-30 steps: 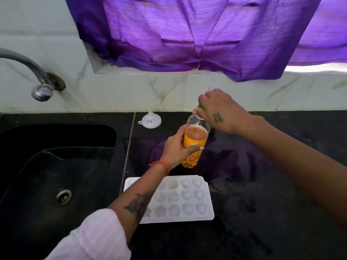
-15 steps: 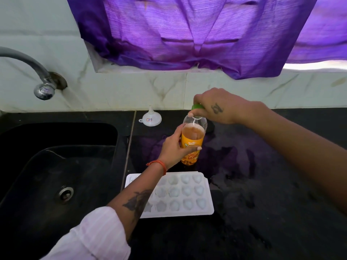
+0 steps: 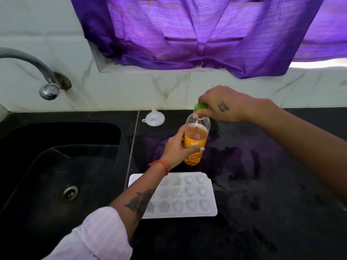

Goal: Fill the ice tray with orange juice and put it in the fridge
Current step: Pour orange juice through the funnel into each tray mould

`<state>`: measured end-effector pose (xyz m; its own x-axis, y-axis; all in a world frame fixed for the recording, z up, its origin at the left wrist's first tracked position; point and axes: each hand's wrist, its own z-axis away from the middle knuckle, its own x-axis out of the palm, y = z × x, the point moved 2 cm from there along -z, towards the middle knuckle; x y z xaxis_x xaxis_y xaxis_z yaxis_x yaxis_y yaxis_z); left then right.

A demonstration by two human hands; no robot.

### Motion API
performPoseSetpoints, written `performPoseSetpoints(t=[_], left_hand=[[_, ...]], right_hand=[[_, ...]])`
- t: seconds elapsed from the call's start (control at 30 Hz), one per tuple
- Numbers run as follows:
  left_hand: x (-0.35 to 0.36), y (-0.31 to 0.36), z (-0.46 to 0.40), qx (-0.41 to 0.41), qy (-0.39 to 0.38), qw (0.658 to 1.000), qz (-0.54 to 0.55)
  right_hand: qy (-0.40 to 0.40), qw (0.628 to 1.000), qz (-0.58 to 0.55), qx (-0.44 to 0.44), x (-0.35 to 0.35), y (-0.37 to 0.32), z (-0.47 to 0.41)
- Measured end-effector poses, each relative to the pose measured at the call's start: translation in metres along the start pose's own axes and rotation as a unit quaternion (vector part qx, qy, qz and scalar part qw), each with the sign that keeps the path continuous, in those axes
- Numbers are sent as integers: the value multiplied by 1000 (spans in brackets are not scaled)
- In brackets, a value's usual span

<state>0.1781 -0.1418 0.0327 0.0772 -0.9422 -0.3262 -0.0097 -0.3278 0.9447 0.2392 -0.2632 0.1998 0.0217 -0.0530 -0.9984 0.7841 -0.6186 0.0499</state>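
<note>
A person stands at a black counter (image 3: pixel 262 184) with both arms reaching out. The left hand (image 3: pixel 176 147) is wrapped around the middle of a bottle of orange juice (image 3: pixel 196 141), with the fingers curled round its orange label. The bottle stands up, just a little tilted, and the juice fills it up to near the clear top part. The right hand (image 3: pixel 221 104) comes in from the right side and its fingers are curled over the green cap (image 3: pixel 200 107) on top of the bottle, pinching it. The cap is on the bottle. There is a red string band (image 3: pixel 159 165) on the left wrist and a pale striped sleeve (image 3: pixel 90 239) lower down the arm. The white ice tray (image 3: pixel 187 196) lies flat on the counter, just in front of the bottle and closer to the person. The left arm passes over its left part. The little cups I can see in the tray look white, with no juice in them. A small white funnel (image 3: pixel 153 118) sits upside down on the counter near the wall, to the left of the bottle. A black sink (image 3: pixel 56 166) is on the left, with a silver tap (image 3: pixel 43 77) above it. A purple cloth (image 3: pixel 187 30) hangs over the window above the white wall.
</note>
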Motion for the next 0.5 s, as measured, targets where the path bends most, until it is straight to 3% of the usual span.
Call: performPoseSetpoints(t=[0.1, 0.23, 0.33, 0.5], left_hand=[[0, 1, 0, 2, -4, 1000, 2], [1, 1, 0, 0, -4, 1000, 3], [1, 1, 0, 4, -2, 1000, 4], [0, 2, 0, 4, -6, 1000, 7]], right_hand=[[-10, 999, 30, -30, -2, -4, 0], [-20, 999, -19, -45, -8, -2, 2], [-16, 999, -41, 9, -5, -3, 0], [4, 999, 35, -18, 1, -10, -3]])
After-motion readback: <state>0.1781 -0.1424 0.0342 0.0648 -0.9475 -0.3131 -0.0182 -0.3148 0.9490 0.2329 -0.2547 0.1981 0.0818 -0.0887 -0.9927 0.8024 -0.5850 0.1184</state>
